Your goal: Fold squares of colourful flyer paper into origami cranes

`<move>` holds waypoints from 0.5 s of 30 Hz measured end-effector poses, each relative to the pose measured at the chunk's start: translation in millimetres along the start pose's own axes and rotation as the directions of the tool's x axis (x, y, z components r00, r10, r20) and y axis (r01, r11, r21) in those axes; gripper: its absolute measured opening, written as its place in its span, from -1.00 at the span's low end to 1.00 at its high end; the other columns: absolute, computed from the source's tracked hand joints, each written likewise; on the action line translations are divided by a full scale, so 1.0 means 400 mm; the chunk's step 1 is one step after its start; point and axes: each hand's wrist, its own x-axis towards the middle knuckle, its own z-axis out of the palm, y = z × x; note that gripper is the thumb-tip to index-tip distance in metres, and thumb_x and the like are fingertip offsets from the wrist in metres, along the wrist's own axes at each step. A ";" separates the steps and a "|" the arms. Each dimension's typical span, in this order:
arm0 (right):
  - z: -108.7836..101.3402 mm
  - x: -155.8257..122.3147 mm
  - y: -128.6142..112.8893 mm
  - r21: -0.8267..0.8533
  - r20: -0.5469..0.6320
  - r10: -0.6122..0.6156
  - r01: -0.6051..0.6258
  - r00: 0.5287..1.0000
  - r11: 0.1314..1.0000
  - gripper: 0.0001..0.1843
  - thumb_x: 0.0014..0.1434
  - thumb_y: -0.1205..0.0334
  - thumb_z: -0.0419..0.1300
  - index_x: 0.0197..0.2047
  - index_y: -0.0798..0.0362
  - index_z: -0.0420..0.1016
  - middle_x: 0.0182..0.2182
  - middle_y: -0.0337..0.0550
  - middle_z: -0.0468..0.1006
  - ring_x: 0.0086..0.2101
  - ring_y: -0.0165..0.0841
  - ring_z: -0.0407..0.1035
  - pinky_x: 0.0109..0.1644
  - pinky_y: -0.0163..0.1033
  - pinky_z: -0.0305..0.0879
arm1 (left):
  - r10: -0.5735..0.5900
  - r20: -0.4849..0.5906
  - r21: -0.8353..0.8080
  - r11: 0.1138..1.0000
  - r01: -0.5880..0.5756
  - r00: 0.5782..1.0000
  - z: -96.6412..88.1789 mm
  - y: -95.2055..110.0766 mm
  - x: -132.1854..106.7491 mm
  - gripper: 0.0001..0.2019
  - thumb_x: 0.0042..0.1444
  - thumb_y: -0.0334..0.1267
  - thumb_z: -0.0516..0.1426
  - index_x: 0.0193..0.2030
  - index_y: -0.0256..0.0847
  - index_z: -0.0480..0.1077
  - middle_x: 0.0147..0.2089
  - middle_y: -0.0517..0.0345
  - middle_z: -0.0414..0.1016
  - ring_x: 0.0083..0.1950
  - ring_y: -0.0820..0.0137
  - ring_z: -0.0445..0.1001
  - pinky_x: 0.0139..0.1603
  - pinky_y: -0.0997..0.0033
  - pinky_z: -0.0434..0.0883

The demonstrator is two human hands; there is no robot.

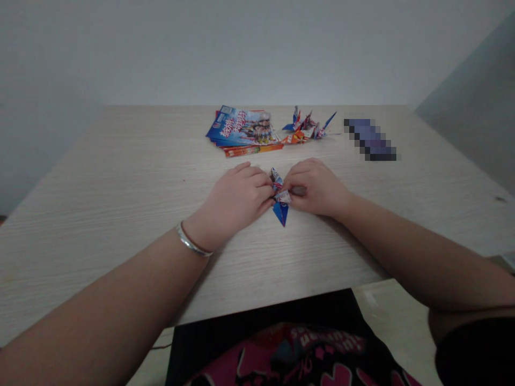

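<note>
A small folded paper crane (281, 209), blue with white and red print, lies between my two hands at the middle of the table. My left hand (245, 187) grips its left side, fingers bent and closed on the paper. From the other side my right hand (316, 187) pinches it between thumb and fingertips. One blue point of the paper sticks out toward me, and a printed point shows at the far end. The fingers hide the crane's middle. A silver bangle (191, 241) circles my left wrist.
Behind my hands, a fanned stack of printed leaflets (251, 128) lies on the pale wood table (100, 198). Several folded paper cranes (308, 128) sit to its right. Farther right is a pixelated dark rectangular object (372, 140). A wall (257, 53) rises behind the table.
</note>
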 end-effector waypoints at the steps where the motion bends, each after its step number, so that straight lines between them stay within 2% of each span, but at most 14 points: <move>1: -0.002 -0.001 -0.002 -0.016 0.004 -0.010 0.010 1.000 1.000 -0.84 0.12 0.24 0.22 -0.36 0.07 0.64 -0.36 -0.09 0.68 -0.27 -0.24 0.51 -0.08 -0.11 0.23 | 0.021 -0.012 0.009 1.000 -0.021 1.000 0.003 -0.001 0.000 -0.72 0.40 -0.20 0.06 -0.11 -0.22 0.60 -0.05 -0.03 0.64 0.08 0.17 0.53 0.18 0.09 0.42; 4: -0.007 -0.007 0.000 -0.082 0.006 -0.071 0.071 0.997 0.994 -0.83 0.16 0.23 0.22 -0.31 0.05 0.65 -0.30 -0.09 0.71 -0.24 -0.22 0.52 -0.03 -0.06 0.21 | 0.064 -0.036 0.053 0.997 -0.062 0.997 0.010 -0.003 0.000 -0.73 0.41 -0.24 0.04 -0.12 -0.24 0.58 -0.04 -0.04 0.63 0.10 0.16 0.53 0.25 0.04 0.41; 8: -0.009 -0.014 0.011 -0.149 -0.006 -0.141 0.139 0.990 0.979 -0.83 0.17 0.28 0.22 -0.24 0.01 0.66 -0.22 -0.13 0.72 -0.17 -0.22 0.51 0.03 -0.05 0.20 | 0.081 -0.045 0.141 0.987 -0.074 0.996 0.009 0.001 0.002 -0.78 0.36 -0.28 0.07 -0.18 -0.20 0.56 -0.20 0.05 0.62 -0.10 0.23 0.57 0.41 -0.14 0.28; 10: -0.008 -0.015 0.014 -0.180 -0.011 -0.172 0.168 0.985 0.969 -0.82 0.20 0.28 0.20 -0.22 0.00 0.65 -0.22 -0.15 0.73 -0.16 -0.22 0.51 0.04 -0.05 0.19 | 0.077 -0.047 0.161 0.985 -0.069 0.996 0.004 0.005 0.004 -0.79 0.36 -0.29 0.08 -0.20 -0.20 0.55 -0.26 0.10 0.60 -0.15 0.26 0.57 0.45 -0.16 0.24; 15: -0.008 -0.008 0.003 -0.283 0.027 -0.222 0.221 0.975 0.934 -0.79 0.31 0.25 0.16 -0.23 0.03 0.64 -0.24 -0.12 0.72 -0.13 -0.20 0.46 0.07 -0.03 0.18 | 0.034 0.001 0.129 0.991 -0.034 0.999 -0.011 0.010 0.004 -0.76 0.38 -0.29 0.05 -0.23 -0.21 0.54 -0.25 0.11 0.58 -0.14 0.29 0.57 0.52 -0.15 0.14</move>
